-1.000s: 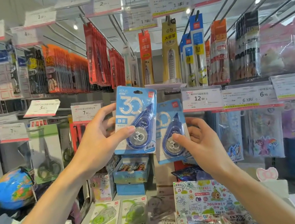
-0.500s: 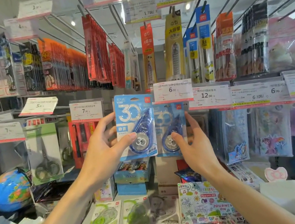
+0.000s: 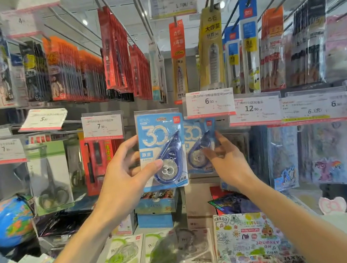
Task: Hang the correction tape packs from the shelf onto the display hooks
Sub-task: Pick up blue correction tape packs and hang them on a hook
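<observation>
My left hand (image 3: 122, 181) grips a blue correction tape pack (image 3: 162, 149) marked "30", thumb on its front, held upright left of the hook. A second blue correction tape pack (image 3: 200, 147) hangs under the 6.00 price tag (image 3: 208, 103), its top hidden behind the tag. My right hand (image 3: 228, 163) reaches to that second pack, fingers straight and touching its right edge and front. More correction tape packs (image 3: 124, 254) with green tape lie flat on the shelf below.
Price tags (image 3: 102, 126) front each hook row. Scissors packs (image 3: 49, 177) hang at left, pen packs (image 3: 115, 49) above, sticker bags (image 3: 323, 152) at right. A globe (image 3: 7, 222) sits low left. A printed box (image 3: 250, 240) stands at the shelf front.
The right-hand pack went up behind the 6.00 tag and now hangs there. My right hand's grip opened to straight fingers. My left hand stayed put with its pack.
</observation>
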Demonstrator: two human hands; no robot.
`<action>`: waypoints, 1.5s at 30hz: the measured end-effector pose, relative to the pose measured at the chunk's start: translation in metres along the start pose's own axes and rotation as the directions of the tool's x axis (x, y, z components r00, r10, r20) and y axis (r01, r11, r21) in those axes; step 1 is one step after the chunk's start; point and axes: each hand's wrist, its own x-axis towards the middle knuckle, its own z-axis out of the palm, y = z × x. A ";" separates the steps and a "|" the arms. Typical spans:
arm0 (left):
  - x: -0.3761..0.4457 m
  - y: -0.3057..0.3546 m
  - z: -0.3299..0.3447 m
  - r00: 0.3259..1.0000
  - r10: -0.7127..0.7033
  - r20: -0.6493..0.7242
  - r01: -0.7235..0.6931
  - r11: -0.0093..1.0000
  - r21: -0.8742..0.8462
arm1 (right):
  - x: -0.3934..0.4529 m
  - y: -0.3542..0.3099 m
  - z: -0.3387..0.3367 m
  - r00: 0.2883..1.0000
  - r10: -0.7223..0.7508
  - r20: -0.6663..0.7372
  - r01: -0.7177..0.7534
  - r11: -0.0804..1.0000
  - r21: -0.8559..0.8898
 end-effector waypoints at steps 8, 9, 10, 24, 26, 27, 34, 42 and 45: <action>-0.011 -0.003 0.018 0.998 -0.030 0.054 0.034 0.997 -0.073 | -0.044 -0.006 -0.037 0.995 -0.057 0.087 0.055 0.998 0.022; -0.011 -0.003 0.021 0.997 -0.031 0.066 0.036 0.996 -0.077 | -0.051 -0.009 -0.039 0.990 -0.066 0.121 0.058 0.995 0.075; -0.012 -0.004 0.024 0.996 -0.035 0.076 0.041 0.996 -0.083 | -0.059 -0.013 -0.039 0.983 -0.078 0.164 0.057 0.990 0.129; -0.021 0.004 0.050 0.991 0.010 0.130 -0.016 0.999 0.049 | -0.088 -0.033 -0.041 0.969 -0.092 0.229 0.004 0.933 0.360; -0.020 0.010 0.047 0.992 0.038 0.119 -0.056 0.988 0.146 | -0.089 -0.029 -0.048 0.973 -0.095 0.209 0.014 0.933 0.360; -0.016 0.014 0.044 0.992 0.067 0.105 -0.087 0.976 0.201 | -0.090 -0.028 -0.052 0.975 -0.100 0.196 0.024 0.934 0.356; 0.044 0.057 0.037 0.877 0.430 0.216 -0.464 0.639 0.614 | -0.096 -0.022 -0.074 0.983 -0.128 0.132 0.083 0.950 0.301; 0.070 0.074 0.031 0.759 0.555 0.339 -0.606 0.413 0.680 | -0.095 -0.023 -0.080 0.983 -0.149 0.111 0.113 0.954 0.278; 0.070 0.079 0.027 0.774 0.546 0.322 -0.598 0.460 0.656 | -0.093 -0.026 -0.078 0.982 -0.156 0.102 0.124 0.955 0.268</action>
